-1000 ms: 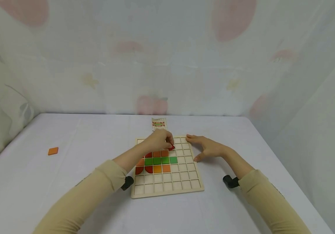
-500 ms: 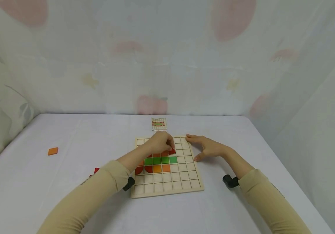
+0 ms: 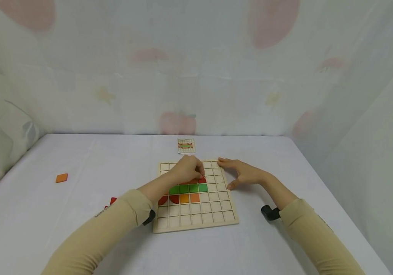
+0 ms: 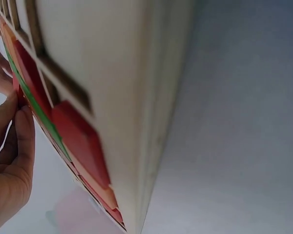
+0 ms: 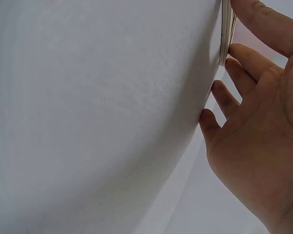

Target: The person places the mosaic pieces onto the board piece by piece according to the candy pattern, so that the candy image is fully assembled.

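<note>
On the white tabletop (image 3: 79, 229), the left hand (image 3: 186, 170) pinches a red curved tile (image 3: 201, 179) at the wooden grid board (image 3: 196, 225), just above the green row (image 3: 188, 188). Best to seat it square, flat in its cell. The right hand (image 3: 242, 173) rests on the board's right edge, fingers straight, steadying it.

Left hand (image 3: 189, 170) curled, right hand (image 3: 242, 173) flat

Card (image 3: 186, 146) lies behind board (image 3: 196, 219); loose tile (image 3: 62, 178) far left.
</note>
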